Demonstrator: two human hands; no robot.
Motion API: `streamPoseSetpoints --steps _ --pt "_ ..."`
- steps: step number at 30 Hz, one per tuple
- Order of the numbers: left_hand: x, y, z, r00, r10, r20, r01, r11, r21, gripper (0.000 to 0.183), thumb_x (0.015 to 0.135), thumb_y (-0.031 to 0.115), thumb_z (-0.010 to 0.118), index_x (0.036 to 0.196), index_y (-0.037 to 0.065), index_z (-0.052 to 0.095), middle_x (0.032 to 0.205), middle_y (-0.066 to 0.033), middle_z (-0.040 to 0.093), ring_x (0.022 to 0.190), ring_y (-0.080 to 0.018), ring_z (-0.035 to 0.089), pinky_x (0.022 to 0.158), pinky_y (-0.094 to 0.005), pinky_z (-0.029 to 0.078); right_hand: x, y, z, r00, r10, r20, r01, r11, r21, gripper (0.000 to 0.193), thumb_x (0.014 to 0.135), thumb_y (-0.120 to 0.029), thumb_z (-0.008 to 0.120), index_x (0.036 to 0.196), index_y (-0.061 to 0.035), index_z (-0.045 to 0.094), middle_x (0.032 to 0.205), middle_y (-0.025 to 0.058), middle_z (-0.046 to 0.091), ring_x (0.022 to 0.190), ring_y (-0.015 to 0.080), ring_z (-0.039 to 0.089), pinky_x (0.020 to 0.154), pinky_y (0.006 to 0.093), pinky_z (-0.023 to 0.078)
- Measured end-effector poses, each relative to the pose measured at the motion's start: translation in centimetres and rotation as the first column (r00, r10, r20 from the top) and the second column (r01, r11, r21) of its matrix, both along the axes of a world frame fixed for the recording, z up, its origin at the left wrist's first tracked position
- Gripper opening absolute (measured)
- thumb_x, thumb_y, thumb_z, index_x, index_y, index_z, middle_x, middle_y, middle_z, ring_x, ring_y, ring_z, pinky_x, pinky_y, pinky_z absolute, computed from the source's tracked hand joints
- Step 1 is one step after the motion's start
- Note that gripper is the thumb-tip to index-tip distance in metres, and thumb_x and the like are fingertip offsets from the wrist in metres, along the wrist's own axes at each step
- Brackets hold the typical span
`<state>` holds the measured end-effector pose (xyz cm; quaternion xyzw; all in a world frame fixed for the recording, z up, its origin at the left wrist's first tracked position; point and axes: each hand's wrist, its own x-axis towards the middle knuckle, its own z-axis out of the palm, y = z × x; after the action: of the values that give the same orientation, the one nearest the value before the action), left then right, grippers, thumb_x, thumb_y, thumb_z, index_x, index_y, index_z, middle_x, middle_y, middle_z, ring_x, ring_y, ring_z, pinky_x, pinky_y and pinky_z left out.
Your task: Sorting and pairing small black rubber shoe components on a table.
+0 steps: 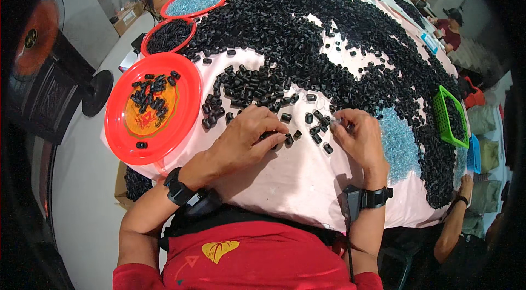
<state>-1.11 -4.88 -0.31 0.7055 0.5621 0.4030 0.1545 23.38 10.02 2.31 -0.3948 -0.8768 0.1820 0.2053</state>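
Small black cylindrical plastic parts (257,87) lie in a loose pile on the pink-white cloth just beyond my hands. My left hand (244,135) is curled over the cloth, thumb and fingers closed around a black part (267,135) that is mostly hidden. A few loose black parts (316,138) lie between both hands. Beside them, my right hand (360,139) has thumb and fingertips pinched together. Whatever may be between those fingertips is too small and covered to make out. Close to its right side is a heap of clear bluish small pieces (399,150).
A red plate (189,87) with some black parts stands at the left. Behind it are red trays of black strips (170,37) and bluish pieces (193,3). A green basket (442,117) sits right. Black parts (274,10) cover the far table. Co-workers sit around; a fan (41,38) stands left.
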Motion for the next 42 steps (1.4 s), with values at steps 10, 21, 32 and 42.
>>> streamPoseSetpoints --steps 10,21,32,42 --pt "0.0 0.1 0.4 1.0 -0.015 -0.025 0.016 0.999 0.045 0.013 0.091 0.011 0.071 0.101 0.004 0.074 0.099 -0.0108 0.07 0.093 -0.0283 0.064 0.083 -0.0388 0.05 -0.5 0.0 -0.8 0.999 0.034 -0.019 -0.032 0.995 0.098 0.013 0.082 -0.013 0.072 0.091 -0.0041 0.073 0.084 0.0139 0.069 0.084 0.0334 0.065 0.075 0.0436 0.051" --pt "0.5 0.7 -0.5 0.984 0.037 -0.173 -0.021 0.995 0.094 0.021 0.084 0.012 0.077 0.105 0.009 0.076 0.1 -0.0106 0.063 0.095 -0.0301 0.059 0.083 -0.0407 0.049 -0.8 -0.4 0.2 0.982 0.097 -0.161 -0.079 0.991 0.111 0.011 0.088 -0.013 0.069 0.091 -0.0024 0.068 0.085 0.0137 0.066 0.08 0.0333 0.063 0.071 0.0426 0.05" --pt "1.6 0.8 -0.1 0.995 0.019 -0.097 -0.014 0.998 0.057 0.018 0.081 0.012 0.078 0.097 0.006 0.072 0.099 -0.0119 0.062 0.095 -0.0303 0.057 0.084 -0.0413 0.047 -1.5 -1.0 -0.1 0.983 0.075 -0.165 -0.088 0.993 -0.075 0.011 0.089 -0.013 0.07 0.091 -0.0023 0.068 0.082 0.014 0.066 0.071 0.03 0.062 0.061 0.0395 0.049" --pt "2.1 1.0 -0.5 0.992 -0.022 -0.121 0.027 0.999 0.032 0.015 0.08 0.015 0.075 0.087 0.005 0.067 0.094 -0.0121 0.06 0.096 -0.0323 0.057 0.085 -0.043 0.048 -1.4 -1.3 0.5 0.976 0.071 -0.206 -0.082 0.995 -0.048 0.011 0.088 -0.012 0.07 0.091 -0.0012 0.068 0.078 0.011 0.067 0.067 0.0223 0.062 0.061 0.0346 0.048"
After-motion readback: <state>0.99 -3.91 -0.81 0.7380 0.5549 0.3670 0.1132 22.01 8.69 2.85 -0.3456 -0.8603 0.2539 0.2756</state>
